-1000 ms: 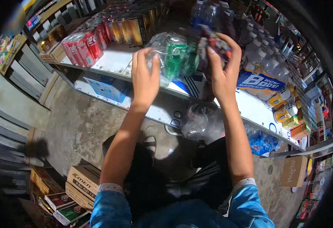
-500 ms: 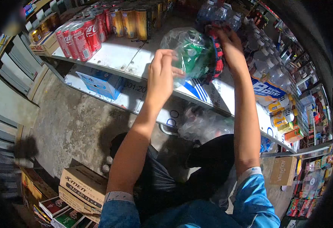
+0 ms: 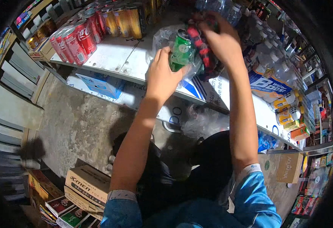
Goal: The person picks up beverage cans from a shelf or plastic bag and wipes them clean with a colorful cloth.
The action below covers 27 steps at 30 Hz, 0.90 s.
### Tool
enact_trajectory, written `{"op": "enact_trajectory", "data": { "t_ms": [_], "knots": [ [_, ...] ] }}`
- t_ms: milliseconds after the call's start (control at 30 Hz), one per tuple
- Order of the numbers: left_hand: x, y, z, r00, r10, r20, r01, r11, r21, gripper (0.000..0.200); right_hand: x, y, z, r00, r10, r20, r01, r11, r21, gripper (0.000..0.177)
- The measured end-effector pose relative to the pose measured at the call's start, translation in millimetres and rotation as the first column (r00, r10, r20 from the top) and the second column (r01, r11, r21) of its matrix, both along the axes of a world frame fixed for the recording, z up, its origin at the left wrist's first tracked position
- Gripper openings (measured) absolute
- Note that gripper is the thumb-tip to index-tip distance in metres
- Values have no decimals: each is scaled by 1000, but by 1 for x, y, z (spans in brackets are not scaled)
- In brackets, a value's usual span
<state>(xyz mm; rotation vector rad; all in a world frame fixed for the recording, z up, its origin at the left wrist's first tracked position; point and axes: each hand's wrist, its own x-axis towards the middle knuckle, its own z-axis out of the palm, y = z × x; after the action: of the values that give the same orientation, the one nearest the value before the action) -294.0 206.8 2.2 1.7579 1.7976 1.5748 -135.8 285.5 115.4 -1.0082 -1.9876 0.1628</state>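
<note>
Fingers wrapped round its lower part, my left hand [image 3: 162,76] holds a green can [image 3: 181,49] in clear plastic wrap [image 3: 160,40] over the white shelf. The can leans slightly, its grey top showing. My right hand [image 3: 223,40], partly blurred, is closed on a red and black checked cloth [image 3: 202,47], which lies against the can's right side.
Wrapped red cola cans [image 3: 75,41] and gold cans [image 3: 123,22] stand on the shelf [image 3: 109,57] at the left. Bottles [image 3: 274,68] line its right side. Below are a blue box [image 3: 100,85], crumpled plastic [image 3: 204,121] and cardboard cartons [image 3: 86,184].
The green can has moved slightly left and now stands out clearly from the plastic. My left hand has closed round it. The cloth and my right hand have shifted up and left.
</note>
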Motion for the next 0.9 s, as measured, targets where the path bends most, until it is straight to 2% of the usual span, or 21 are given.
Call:
{"op": "enact_trajectory", "data": {
  "t_ms": [33,67,133,167,200,267,300,367,400,467,500,600,633,667,700,733,767,800,833,867,900],
  "knots": [
    [-1,1,-1,1000,2,-2,-2,1000,2,58,2,-1,-2,992,92,81,-99,992,82,46],
    [-1,2,-3,1000,-12,23,12,1000,-4,62,1,1,-2,992,94,79,-100,992,82,46],
    [-2,5,-8,998,-26,50,27,999,-17,66,0,3,-4,931,346,117,-351,936,24,45],
    [-2,7,-11,1000,-4,-6,4,1000,27,69,5,7,-1,940,328,94,-336,938,88,45],
    [0,6,-11,998,17,-61,-13,997,73,71,9,19,5,956,279,89,-279,960,-9,47],
    [3,4,-7,1000,-5,-9,6,998,61,71,16,23,3,996,10,84,-4,997,-72,47],
    [3,2,-6,1000,-6,-2,6,999,41,69,17,25,-6,996,9,85,-4,998,-62,47],
    [2,1,-3,999,-33,28,34,999,-32,67,20,22,-43,961,185,-204,-155,976,153,43],
    [3,0,-4,999,-34,33,35,999,-30,67,16,1,-55,969,97,-226,-63,986,156,47],
    [6,-4,-4,1000,24,-10,-23,992,125,65,10,-26,-71,963,82,-258,-19,971,239,49],
    [6,-7,-1,1000,25,-13,-23,992,126,65,14,-31,-79,962,83,-260,-19,971,240,49],
    [1,-19,15,997,37,63,-58,918,392,46,26,-37,-89,940,87,-329,-34,986,165,50],
    [3,-21,22,993,83,80,-112,857,503,40,30,-38,-85,960,25,-279,37,976,212,51],
    [0,-20,31,993,111,29,-108,826,553,35,33,-38,-79,971,-40,-237,105,957,271,53],
    [1,-18,48,992,114,-55,-65,834,548,35,31,-39,-73,960,-18,-279,105,948,301,55],
    [3,-16,61,984,117,-134,-27,845,535,35,30,-36,-68,967,-52,-248,148,912,384,55],
    [4,-5,67,970,117,-211,7,861,508,43,28,-32,-63,968,-21,-249,120,913,389,55],
    [9,8,69,951,172,-257,-7,842,540,40,24,-29,-58,968,11,-249,90,916,392,54],
    [10,14,70,950,115,-289,18,906,422,37,22,-28,-48,967,67,-248,8,957,289,55],
    [11,18,70,948,55,-314,43,954,296,35,17,-27,-38,965,65,-254,12,957,289,55],
    [14,19,66,945,52,-322,49,954,297,35,10,-24,-29,972,124,-201,-75,969,235,56]
  ]
}}
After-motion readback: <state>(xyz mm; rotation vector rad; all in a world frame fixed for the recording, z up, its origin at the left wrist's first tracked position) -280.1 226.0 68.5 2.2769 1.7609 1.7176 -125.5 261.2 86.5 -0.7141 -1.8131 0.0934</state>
